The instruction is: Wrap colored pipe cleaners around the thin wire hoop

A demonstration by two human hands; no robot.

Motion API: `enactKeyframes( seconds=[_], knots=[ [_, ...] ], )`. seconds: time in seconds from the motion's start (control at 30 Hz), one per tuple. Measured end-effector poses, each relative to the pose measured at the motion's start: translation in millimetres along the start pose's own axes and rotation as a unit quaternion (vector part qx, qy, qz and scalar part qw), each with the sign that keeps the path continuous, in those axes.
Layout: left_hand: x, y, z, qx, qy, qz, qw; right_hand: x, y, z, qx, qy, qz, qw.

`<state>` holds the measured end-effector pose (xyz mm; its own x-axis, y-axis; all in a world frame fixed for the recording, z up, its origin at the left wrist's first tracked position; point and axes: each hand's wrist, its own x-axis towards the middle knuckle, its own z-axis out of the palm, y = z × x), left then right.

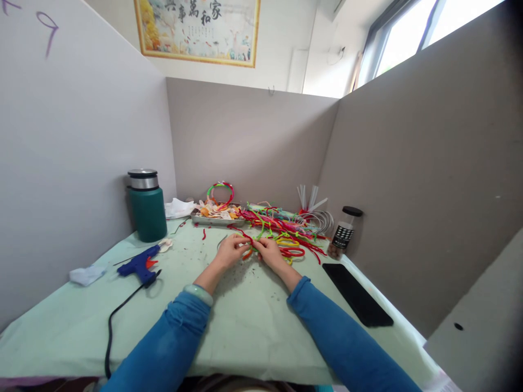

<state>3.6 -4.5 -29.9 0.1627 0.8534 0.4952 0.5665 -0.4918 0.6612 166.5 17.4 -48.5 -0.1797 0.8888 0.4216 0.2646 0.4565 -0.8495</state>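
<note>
Over the middle of the table my left hand [231, 250] and my right hand [268, 251] are close together, fingertips nearly meeting. Both are closed in a pinch on a red pipe cleaner [244, 233], one end of which sticks up to the left. Bright green strands [261, 233] rise just behind the fingers; whether they are joined to the red one I cannot tell. A short orange piece [247, 254] shows below the fingertips. Beside my right hand lie red-handled scissors [295, 252], near yellow loops [287, 242].
Behind my hands are a pile of coloured pipe cleaners [281, 222] and a metal tray [212, 220] of cut-out pieces. At left are a blue glue gun [141, 265] with its cord and a green bottle [147, 212]. At right are a jar [343, 234] and a black phone [356, 294].
</note>
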Motion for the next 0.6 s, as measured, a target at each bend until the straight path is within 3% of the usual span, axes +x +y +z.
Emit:
enactKeyframes(
  seconds=[0.17, 0.37, 0.5, 0.6],
  knots=[
    [-0.5, -3.5, 4.1, 0.018, -0.032, 0.067, 0.997, 3.2, 2.9, 1.2, 0.003, 0.009, 0.014, 1.0],
    [-4.5, -0.5, 2.1, 0.093, -0.018, 0.088, 0.992, 12.3, -0.1, -12.5, -0.038, 0.132, -0.005, 0.991],
    [-3.7, 2.9, -0.3, 0.11, 0.009, 0.057, 0.992, 33.1, -12.5, -45.7, -0.199, 0.161, -0.046, 0.966],
    [-1.4, 6.8, -2.9, 0.093, 0.018, 0.016, 0.995, 59.7, -24.9, -80.2, -0.337, 0.121, -0.011, 0.934]
  ],
)
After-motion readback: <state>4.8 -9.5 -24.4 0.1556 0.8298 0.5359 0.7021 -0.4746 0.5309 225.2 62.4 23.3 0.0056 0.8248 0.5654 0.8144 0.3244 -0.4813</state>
